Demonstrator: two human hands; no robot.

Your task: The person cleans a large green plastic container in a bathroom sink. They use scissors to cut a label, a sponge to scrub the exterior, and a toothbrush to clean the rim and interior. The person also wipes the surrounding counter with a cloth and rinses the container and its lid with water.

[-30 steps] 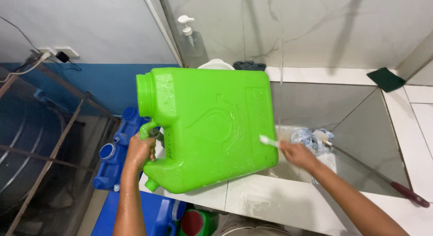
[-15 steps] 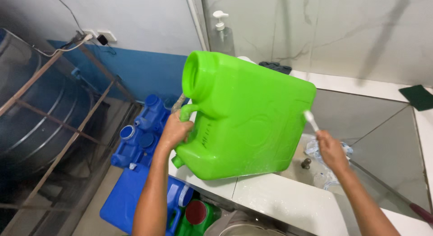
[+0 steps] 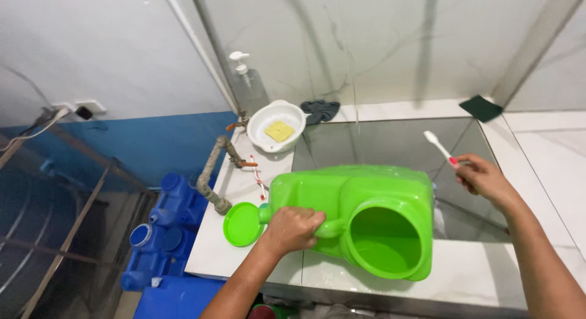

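A large bright green plastic jerry can (image 3: 342, 200) lies on its side across the front rim of a tiled sink basin (image 3: 397, 142), its wide open mouth facing me. My left hand (image 3: 292, 227) grips the can's handle beside the mouth. The can's round green lid (image 3: 242, 224) rests on the counter just left of that hand. My right hand (image 3: 482, 179) is raised to the right of the can and holds a white toothbrush (image 3: 438, 145) with a pink handle, bristles pointing up and away.
A white bowl with a yellow sponge (image 3: 278, 127), a clear pump bottle (image 3: 247, 81) and a dark cloth (image 3: 320, 110) sit behind the basin. A wrapped tap pipe (image 3: 213, 172) stands at the left. Blue jerry cans (image 3: 165, 233) stand on the floor. A green scouring pad (image 3: 482, 107) lies at the far right.
The can was held upright against me with the brush at its side. Now it is tipped down onto the sink rim, mouth toward me, and my right hand has lifted the brush clear.
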